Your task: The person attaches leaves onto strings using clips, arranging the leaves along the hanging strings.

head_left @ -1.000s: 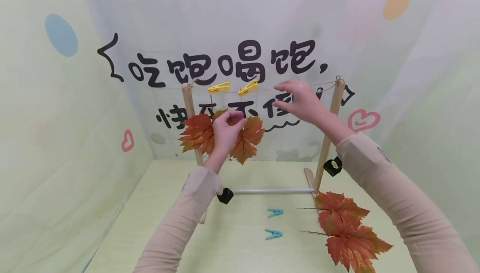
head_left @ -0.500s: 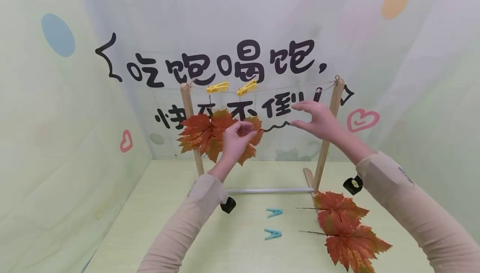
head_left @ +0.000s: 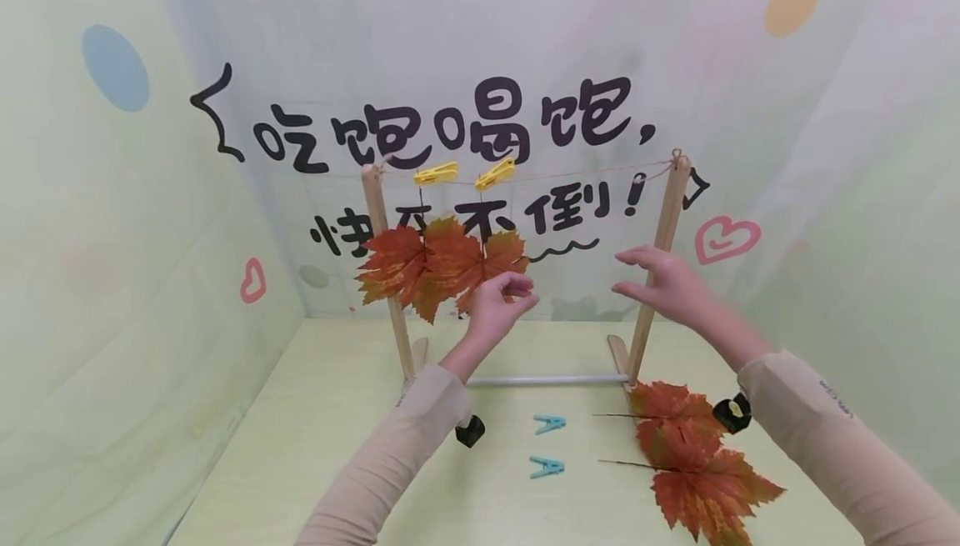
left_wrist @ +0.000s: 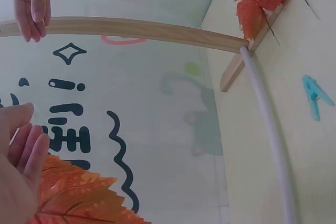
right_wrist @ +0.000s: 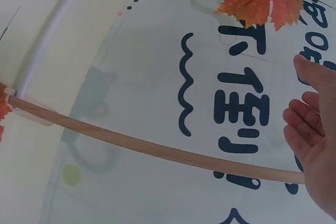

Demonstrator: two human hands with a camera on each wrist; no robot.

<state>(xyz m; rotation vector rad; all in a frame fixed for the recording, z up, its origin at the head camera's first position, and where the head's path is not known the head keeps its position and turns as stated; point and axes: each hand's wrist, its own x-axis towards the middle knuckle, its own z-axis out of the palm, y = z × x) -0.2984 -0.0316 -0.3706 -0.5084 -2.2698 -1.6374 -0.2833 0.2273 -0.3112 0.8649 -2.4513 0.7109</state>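
Two orange-red maple leaves hang by their stems from a string (head_left: 570, 174), each under a yellow clothespin. The left leaf (head_left: 393, 267) hangs below one clothespin (head_left: 437, 173), the other leaf (head_left: 450, 258) below the second clothespin (head_left: 495, 174). My left hand (head_left: 498, 308) is in front of the right-hand leaf's lower edge, fingers loosely bent and holding nothing. Near the right post, my right hand (head_left: 667, 283) hovers with thumb and fingers apart and nothing between them. In the left wrist view, a hanging leaf (left_wrist: 79, 195) shows just beyond the left fingers.
A wooden frame with a right post (head_left: 652, 254) and a white crossbar (head_left: 547, 380) stands on the table (head_left: 300, 446). Two blue clothespins (head_left: 550, 423) lie before it. At the right lie two more maple leaves (head_left: 712, 488), their stems pointing left.
Both hands have moved right and down, away from the string. The left hand has slid off the front of the leaves, which still hang.
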